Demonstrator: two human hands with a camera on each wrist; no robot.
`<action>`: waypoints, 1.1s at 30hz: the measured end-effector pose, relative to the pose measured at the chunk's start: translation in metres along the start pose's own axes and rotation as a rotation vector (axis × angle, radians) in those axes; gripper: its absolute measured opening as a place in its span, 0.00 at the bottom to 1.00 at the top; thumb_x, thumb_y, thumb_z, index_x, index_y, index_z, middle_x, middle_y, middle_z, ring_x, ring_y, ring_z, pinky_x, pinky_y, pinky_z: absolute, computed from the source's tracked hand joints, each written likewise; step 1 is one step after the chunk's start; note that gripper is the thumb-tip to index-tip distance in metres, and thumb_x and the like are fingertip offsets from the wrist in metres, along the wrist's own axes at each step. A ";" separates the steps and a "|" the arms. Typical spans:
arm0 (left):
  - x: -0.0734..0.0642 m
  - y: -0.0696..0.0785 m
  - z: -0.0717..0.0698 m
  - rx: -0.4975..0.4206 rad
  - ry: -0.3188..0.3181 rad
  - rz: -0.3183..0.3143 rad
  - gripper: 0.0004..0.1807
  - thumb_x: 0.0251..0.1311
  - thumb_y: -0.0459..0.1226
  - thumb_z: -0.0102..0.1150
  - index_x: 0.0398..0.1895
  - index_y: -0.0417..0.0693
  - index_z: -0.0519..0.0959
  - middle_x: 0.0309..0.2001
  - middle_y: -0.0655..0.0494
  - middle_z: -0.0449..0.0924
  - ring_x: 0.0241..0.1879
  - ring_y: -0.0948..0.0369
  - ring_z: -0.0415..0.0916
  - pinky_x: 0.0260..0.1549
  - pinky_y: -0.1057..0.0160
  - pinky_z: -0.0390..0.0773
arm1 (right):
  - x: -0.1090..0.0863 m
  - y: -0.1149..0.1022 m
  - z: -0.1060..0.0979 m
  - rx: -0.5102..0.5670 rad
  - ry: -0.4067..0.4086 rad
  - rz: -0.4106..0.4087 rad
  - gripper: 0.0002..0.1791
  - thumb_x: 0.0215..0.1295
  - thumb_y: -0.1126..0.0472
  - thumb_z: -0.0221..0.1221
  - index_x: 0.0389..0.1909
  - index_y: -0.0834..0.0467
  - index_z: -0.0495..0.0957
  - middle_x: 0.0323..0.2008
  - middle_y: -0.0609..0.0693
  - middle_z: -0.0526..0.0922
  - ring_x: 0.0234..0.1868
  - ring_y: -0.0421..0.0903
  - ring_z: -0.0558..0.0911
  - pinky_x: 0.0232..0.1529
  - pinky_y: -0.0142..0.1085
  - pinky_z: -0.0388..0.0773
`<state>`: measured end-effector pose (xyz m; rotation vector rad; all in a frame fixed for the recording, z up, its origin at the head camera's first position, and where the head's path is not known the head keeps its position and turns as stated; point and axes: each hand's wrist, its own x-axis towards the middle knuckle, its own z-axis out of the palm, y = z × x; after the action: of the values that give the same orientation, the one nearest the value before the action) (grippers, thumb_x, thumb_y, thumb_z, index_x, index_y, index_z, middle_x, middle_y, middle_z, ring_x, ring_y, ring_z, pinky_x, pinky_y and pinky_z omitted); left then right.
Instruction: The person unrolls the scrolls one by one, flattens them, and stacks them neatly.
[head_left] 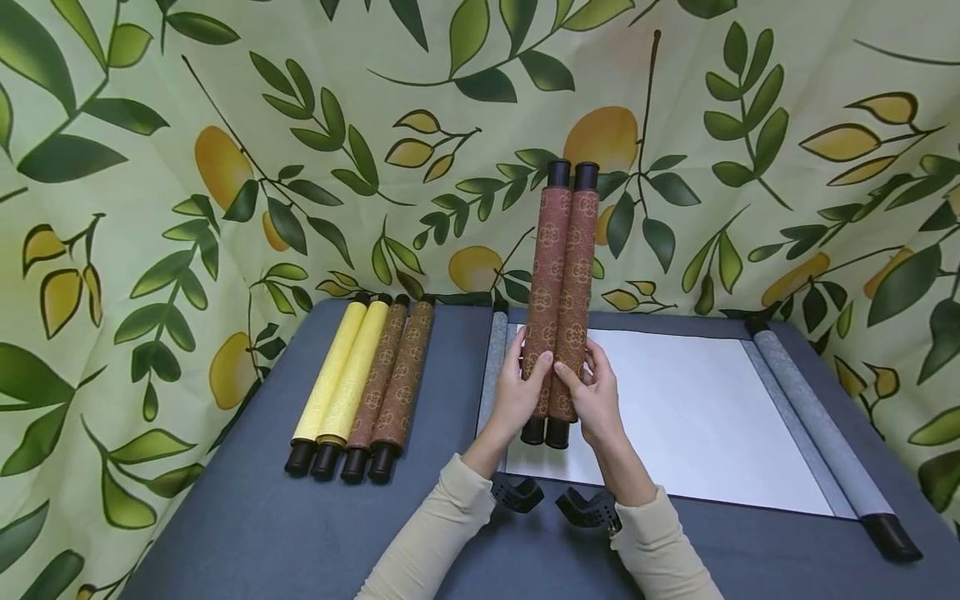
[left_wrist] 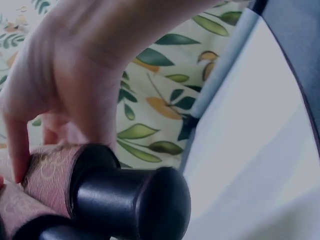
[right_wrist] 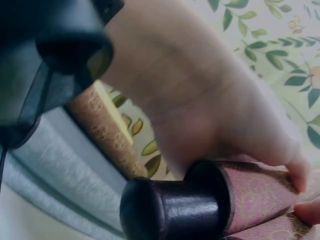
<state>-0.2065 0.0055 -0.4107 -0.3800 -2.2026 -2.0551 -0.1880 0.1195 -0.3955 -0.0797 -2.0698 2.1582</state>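
Two rolled scrolls with reddish-brown patterned covers and black end knobs stand nearly upright side by side in the head view. My left hand (head_left: 514,393) grips the left scroll (head_left: 547,250) near its lower end, thumb across its front. Around the lower part of the right scroll (head_left: 581,258) my right hand (head_left: 597,402) curls the same way, the thumbs close together. Both scrolls are raised over an unrolled scroll (head_left: 675,408) with a white sheet and grey-blue rolled ends. One black knob (left_wrist: 130,200) looms large in the left wrist view, another knob (right_wrist: 175,207) in the right wrist view.
To the left on the blue-grey table (head_left: 232,508) lie two yellow scrolls (head_left: 360,367) and two brown patterned scrolls (head_left: 401,375), side by side. The unrolled scroll's right roller (head_left: 825,425) runs along the table's right side. A leaf-print cloth (head_left: 300,167) hangs behind.
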 end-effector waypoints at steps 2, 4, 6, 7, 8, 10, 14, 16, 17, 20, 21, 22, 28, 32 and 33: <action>-0.001 -0.002 0.002 0.012 -0.023 0.012 0.33 0.72 0.43 0.46 0.76 0.50 0.50 0.67 0.42 0.64 0.64 0.48 0.68 0.58 0.49 0.75 | 0.001 0.004 0.001 -0.015 0.004 -0.018 0.32 0.69 0.71 0.51 0.72 0.60 0.54 0.66 0.61 0.66 0.58 0.47 0.74 0.43 0.21 0.77; -0.001 -0.003 0.004 0.030 -0.028 0.049 0.33 0.73 0.43 0.44 0.77 0.50 0.47 0.70 0.43 0.60 0.66 0.48 0.66 0.61 0.47 0.73 | 0.000 0.007 0.001 -0.034 0.001 -0.036 0.33 0.70 0.70 0.50 0.73 0.58 0.52 0.65 0.61 0.67 0.56 0.42 0.75 0.43 0.21 0.77; -0.002 -0.003 0.005 0.053 -0.018 0.089 0.33 0.74 0.42 0.41 0.77 0.50 0.45 0.72 0.44 0.58 0.68 0.49 0.65 0.62 0.47 0.71 | 0.000 0.009 0.002 -0.052 -0.003 -0.060 0.32 0.71 0.68 0.49 0.74 0.56 0.51 0.62 0.62 0.68 0.52 0.38 0.76 0.43 0.22 0.78; -0.002 -0.003 0.006 0.061 -0.010 0.105 0.33 0.74 0.42 0.41 0.77 0.49 0.45 0.73 0.44 0.57 0.68 0.49 0.64 0.62 0.46 0.71 | -0.001 0.010 0.002 -0.063 -0.004 -0.080 0.32 0.72 0.67 0.48 0.74 0.55 0.51 0.61 0.62 0.69 0.51 0.38 0.77 0.42 0.23 0.79; -0.003 -0.003 0.007 0.068 -0.002 0.115 0.33 0.74 0.42 0.41 0.77 0.50 0.44 0.74 0.45 0.55 0.69 0.49 0.64 0.62 0.46 0.71 | -0.001 0.011 0.003 -0.080 -0.005 -0.106 0.32 0.72 0.66 0.48 0.75 0.54 0.50 0.60 0.62 0.69 0.50 0.39 0.78 0.41 0.24 0.79; -0.005 -0.001 0.008 0.098 0.017 0.150 0.34 0.74 0.42 0.40 0.78 0.49 0.40 0.75 0.44 0.53 0.68 0.47 0.65 0.61 0.46 0.73 | -0.003 0.014 0.005 -0.129 0.008 -0.175 0.31 0.73 0.64 0.46 0.75 0.56 0.49 0.60 0.64 0.69 0.52 0.46 0.78 0.43 0.25 0.78; -0.009 -0.001 0.011 0.236 0.065 0.260 0.32 0.75 0.40 0.39 0.77 0.50 0.43 0.69 0.39 0.62 0.57 0.46 0.75 0.49 0.52 0.80 | -0.005 0.018 0.010 -0.218 0.086 -0.283 0.30 0.73 0.63 0.45 0.73 0.63 0.50 0.59 0.67 0.71 0.53 0.56 0.77 0.43 0.26 0.75; -0.011 -0.002 0.012 0.316 0.096 0.316 0.29 0.74 0.38 0.39 0.76 0.53 0.50 0.59 0.39 0.70 0.45 0.48 0.78 0.40 0.59 0.80 | -0.005 0.020 0.011 -0.227 0.135 -0.289 0.29 0.72 0.63 0.47 0.71 0.64 0.53 0.56 0.67 0.74 0.48 0.53 0.79 0.40 0.25 0.75; -0.011 -0.002 0.012 0.345 0.112 0.337 0.27 0.74 0.38 0.39 0.74 0.53 0.54 0.54 0.39 0.73 0.40 0.50 0.77 0.35 0.63 0.78 | -0.004 0.021 0.011 -0.228 0.155 -0.281 0.28 0.72 0.63 0.47 0.70 0.65 0.55 0.54 0.67 0.75 0.45 0.48 0.80 0.38 0.25 0.75; -0.011 -0.004 0.011 0.359 0.138 0.355 0.23 0.73 0.37 0.40 0.70 0.56 0.63 0.46 0.41 0.75 0.35 0.52 0.74 0.32 0.66 0.74 | -0.003 0.021 0.010 -0.226 0.196 -0.251 0.28 0.68 0.62 0.52 0.67 0.65 0.61 0.49 0.67 0.79 0.37 0.33 0.78 0.33 0.22 0.75; -0.010 -0.005 0.011 0.340 0.138 0.347 0.23 0.73 0.37 0.41 0.69 0.56 0.64 0.48 0.41 0.76 0.36 0.52 0.76 0.33 0.66 0.75 | -0.002 0.021 0.009 -0.222 0.202 -0.243 0.28 0.67 0.62 0.54 0.66 0.66 0.62 0.48 0.67 0.79 0.35 0.30 0.77 0.32 0.22 0.75; -0.009 -0.005 0.010 0.312 0.136 0.337 0.22 0.73 0.36 0.41 0.69 0.56 0.65 0.50 0.40 0.77 0.38 0.52 0.77 0.35 0.65 0.77 | -0.001 0.020 0.008 -0.218 0.201 -0.233 0.28 0.66 0.62 0.55 0.65 0.67 0.63 0.47 0.68 0.80 0.33 0.27 0.76 0.31 0.22 0.75; -0.007 0.002 0.003 0.105 0.073 0.230 0.25 0.71 0.35 0.46 0.69 0.56 0.64 0.57 0.40 0.77 0.48 0.49 0.80 0.43 0.63 0.80 | 0.001 0.016 0.004 -0.163 0.168 -0.160 0.30 0.61 0.64 0.61 0.63 0.69 0.63 0.49 0.70 0.79 0.29 0.24 0.77 0.29 0.22 0.77; -0.005 0.002 0.002 -0.030 0.004 0.161 0.31 0.66 0.34 0.54 0.71 0.60 0.61 0.64 0.43 0.71 0.54 0.47 0.77 0.46 0.66 0.79 | 0.002 0.014 0.002 -0.121 0.164 -0.132 0.32 0.58 0.67 0.63 0.62 0.69 0.62 0.49 0.71 0.78 0.28 0.26 0.78 0.29 0.23 0.77; -0.003 -0.002 0.001 -0.058 -0.010 0.164 0.33 0.65 0.35 0.55 0.72 0.62 0.59 0.66 0.44 0.69 0.55 0.47 0.76 0.46 0.67 0.79 | 0.003 0.012 0.001 -0.114 0.161 -0.123 0.33 0.57 0.67 0.63 0.62 0.68 0.62 0.48 0.71 0.78 0.28 0.26 0.78 0.29 0.23 0.78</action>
<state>-0.2038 0.0065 -0.4131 -0.5576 -2.0454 -2.0367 -0.1915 0.1186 -0.4077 -0.1306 -2.0479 1.8969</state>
